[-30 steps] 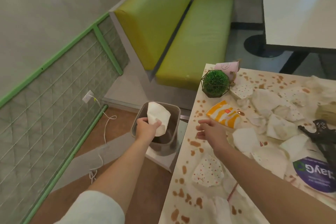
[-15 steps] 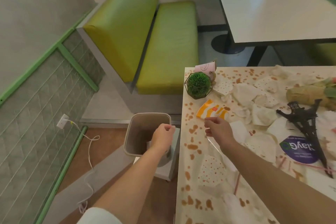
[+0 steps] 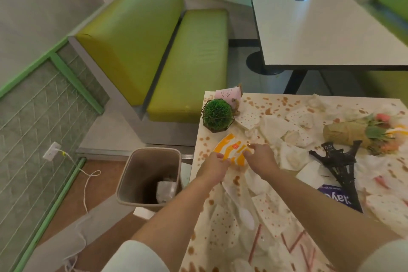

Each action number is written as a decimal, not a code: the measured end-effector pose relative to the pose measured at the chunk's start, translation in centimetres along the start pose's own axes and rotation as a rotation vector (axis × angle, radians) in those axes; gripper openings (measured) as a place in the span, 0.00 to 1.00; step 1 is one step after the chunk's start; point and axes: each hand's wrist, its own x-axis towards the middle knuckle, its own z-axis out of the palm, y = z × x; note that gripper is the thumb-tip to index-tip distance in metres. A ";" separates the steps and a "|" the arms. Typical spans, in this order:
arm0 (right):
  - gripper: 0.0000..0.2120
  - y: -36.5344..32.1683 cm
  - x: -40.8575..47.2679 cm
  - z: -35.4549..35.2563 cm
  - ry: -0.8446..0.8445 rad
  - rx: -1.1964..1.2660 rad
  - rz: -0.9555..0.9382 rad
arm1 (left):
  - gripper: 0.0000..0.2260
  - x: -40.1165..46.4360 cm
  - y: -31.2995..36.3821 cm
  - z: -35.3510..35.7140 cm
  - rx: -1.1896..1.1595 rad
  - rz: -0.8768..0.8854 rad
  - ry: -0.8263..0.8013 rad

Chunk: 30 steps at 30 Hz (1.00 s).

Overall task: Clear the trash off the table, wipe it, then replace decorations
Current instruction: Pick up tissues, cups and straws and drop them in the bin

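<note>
Orange-and-white wrapper (image 3: 231,150) sits near the left edge of the stained table (image 3: 254,104), just in front of the green ball plant (image 3: 217,115) in its wire frame. Left hand (image 3: 213,166) grips the wrapper's near-left edge, fingers curled onto it. Right hand (image 3: 260,158) pinches its right side, fingertips bent down on the paper. Crumpled white napkins (image 3: 291,157) are scattered across the table to the right, with brown spots all over the surface. Black Eiffel tower model (image 3: 337,165) lies flat right of the hands; a wrapped flower bouquet (image 3: 362,132) lies beyond it. Pink pot (image 3: 228,95) lies tipped at the far corner. Trash bin (image 3: 150,179) stands on the floor just left of the table, some paper inside.
</note>
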 end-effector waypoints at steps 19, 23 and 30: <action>0.35 1.9 2.9 1.0 -0.226 0.586 0.200 | 0.14 0.6 0.5 3.7 -0.170 0.085 0.203; 0.23 1.0 1.3 0.4 -0.274 0.887 0.234 | 0.19 0.1 0.8 2.8 -0.470 0.039 0.343; 0.16 -3.4 -3.3 2.6 -0.430 0.981 0.157 | 0.11 -1.7 -1.2 -1.1 -0.773 -0.067 0.207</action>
